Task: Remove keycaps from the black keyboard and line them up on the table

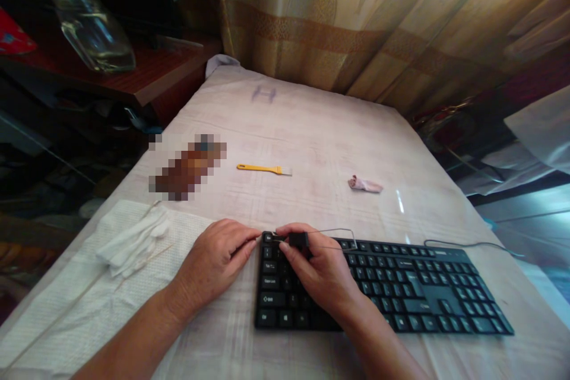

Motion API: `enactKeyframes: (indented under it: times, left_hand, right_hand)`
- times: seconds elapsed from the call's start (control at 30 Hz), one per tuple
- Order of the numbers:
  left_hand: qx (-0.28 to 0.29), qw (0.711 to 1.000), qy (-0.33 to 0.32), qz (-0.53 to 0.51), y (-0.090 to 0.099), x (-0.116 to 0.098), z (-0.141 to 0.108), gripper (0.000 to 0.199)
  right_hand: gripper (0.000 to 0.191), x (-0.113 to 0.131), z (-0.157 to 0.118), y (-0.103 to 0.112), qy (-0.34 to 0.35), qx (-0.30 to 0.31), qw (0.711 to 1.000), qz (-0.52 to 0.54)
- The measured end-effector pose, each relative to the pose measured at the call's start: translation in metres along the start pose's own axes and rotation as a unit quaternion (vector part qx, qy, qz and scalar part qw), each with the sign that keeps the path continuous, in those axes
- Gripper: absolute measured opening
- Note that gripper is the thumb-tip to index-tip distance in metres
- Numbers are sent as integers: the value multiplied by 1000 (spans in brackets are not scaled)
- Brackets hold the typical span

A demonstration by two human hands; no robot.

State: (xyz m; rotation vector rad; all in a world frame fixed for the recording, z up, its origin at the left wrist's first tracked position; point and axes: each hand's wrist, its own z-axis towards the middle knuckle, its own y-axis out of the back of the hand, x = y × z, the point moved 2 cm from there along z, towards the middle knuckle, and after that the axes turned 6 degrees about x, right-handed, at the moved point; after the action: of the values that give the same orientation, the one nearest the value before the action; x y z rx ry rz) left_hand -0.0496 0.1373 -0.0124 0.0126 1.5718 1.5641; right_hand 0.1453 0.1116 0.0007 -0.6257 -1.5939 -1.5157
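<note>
Sitting at the far left, a red thing [14, 34] shares a dark wooden desk [151, 80] with a clear jar [95, 35]; the desk stands by the left edge of the table [312, 124]. Along that edge, towards its near end, a white towel [66, 303] lies spread, with a crumpled white cloth [136, 243] and thin sticks on top. Just beyond the towel, near the same edge, is a brownish thing [189, 169], too pixelated to name.

The left hand [214, 258] is beside the towel, thumb and forefinger brought together at the keyboard's far left corner; whether they pinch anything, I cannot tell. Further in, towards the table's middle, a yellow brush [262, 170] lies flat, bristles pointing right.

The right hand [318, 264] reaches over the left part of the black keyboard [423, 294], grasping the black grip of a wire tool [299, 241] between thumb and fingers. Its tips are at the Esc key [268, 237], and its wire loop sticks out to the right. The keyboard lies flat on the near part of the table. Beyond it, right of the brush, is a rolled pink cloth [365, 184]. A cable [472, 243] runs from behind the keyboard towards the table's right edge. A patterned curtain [320, 24] hangs behind the far edge.
</note>
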Motion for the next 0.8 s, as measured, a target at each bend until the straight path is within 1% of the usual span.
enactKeyframes:
  times: [0.27,0.5,0.6,0.67,0.73,0.8]
  left_hand:
    - [2,1000,-9,10,1,-1,0,20]
    - [-14,1000,-15,4,-1,1,-1,18]
    - [-9,1000,-12,4,-1,1,-1,18]
    - [-1,1000,-3,-1,-1,1,-1,18]
    - [7,1000,8,-7,-1,1,-1,21]
    - [16,1000,17,-10,-3,1,-1,29]
  right_hand:
    - [15,1,3,-2,20,19,999,-33]
    - [12,0,4,-3,57,4,995,-78]
    - [11,-1,4,-6,79,-7,991,-108]
    - [11,-1,5,-7,80,-10,990,-119]
    - [11,-1,6,-8,76,-11,990,-121]
    - [10,0,8,-9,74,-13,990,-123]
